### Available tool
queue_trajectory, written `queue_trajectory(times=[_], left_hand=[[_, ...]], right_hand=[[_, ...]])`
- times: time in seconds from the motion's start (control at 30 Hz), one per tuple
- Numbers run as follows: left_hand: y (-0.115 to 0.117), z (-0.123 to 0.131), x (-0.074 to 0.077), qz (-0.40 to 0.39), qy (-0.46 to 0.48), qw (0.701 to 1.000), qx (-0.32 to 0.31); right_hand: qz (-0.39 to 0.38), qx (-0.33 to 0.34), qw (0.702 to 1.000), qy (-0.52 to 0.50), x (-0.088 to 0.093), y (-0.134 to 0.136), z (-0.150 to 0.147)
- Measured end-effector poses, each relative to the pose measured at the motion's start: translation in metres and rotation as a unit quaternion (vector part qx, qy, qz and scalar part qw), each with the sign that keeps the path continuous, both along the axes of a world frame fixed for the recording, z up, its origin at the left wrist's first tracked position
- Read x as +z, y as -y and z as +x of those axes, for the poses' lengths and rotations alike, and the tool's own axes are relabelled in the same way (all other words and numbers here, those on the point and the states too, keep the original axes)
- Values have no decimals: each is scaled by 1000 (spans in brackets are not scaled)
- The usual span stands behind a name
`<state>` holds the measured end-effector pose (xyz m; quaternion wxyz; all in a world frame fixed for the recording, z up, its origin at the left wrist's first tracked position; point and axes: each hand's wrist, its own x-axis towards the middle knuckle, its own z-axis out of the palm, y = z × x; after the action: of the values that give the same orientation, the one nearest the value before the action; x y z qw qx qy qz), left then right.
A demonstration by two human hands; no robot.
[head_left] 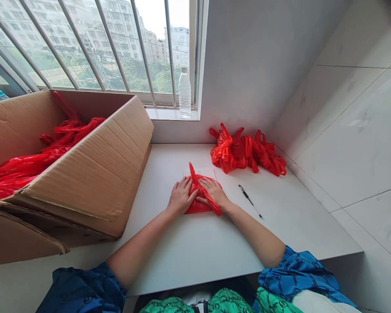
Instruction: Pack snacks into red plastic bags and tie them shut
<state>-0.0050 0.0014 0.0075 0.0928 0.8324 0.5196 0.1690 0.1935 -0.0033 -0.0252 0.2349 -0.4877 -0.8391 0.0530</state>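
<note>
A red plastic bag (197,208) lies on the white table in front of me, with one loop sticking up and away and another crossing toward my right wrist. My left hand (181,196) rests flat on its left side, fingers stretched out. On the right side of the bag, my right hand (216,194) also lies with its fingers extended. Under the bag's far side shows a white sheet of paper (210,173), mostly covered. A black and clear pen (250,201) lies to the right of my right hand.
At left stands a large cardboard box (94,174) holding many red plastic bags (63,141). A heap of crumpled red bags (244,150) sits at the back right by the wall. On the sill of the barred window stands a clear water bottle (184,93).
</note>
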Motion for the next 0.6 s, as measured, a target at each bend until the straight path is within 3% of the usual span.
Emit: queue_trajectory(times=[0.37, 0.6], left_hand=[[-2, -1, -4, 19, 14, 1000, -5], [-3, -6, -3, 30, 106, 993, -33]], right_hand=[[-5, 1, 1000, -8, 2, 1, 0], [-18, 2, 996, -82, 7, 3, -2]])
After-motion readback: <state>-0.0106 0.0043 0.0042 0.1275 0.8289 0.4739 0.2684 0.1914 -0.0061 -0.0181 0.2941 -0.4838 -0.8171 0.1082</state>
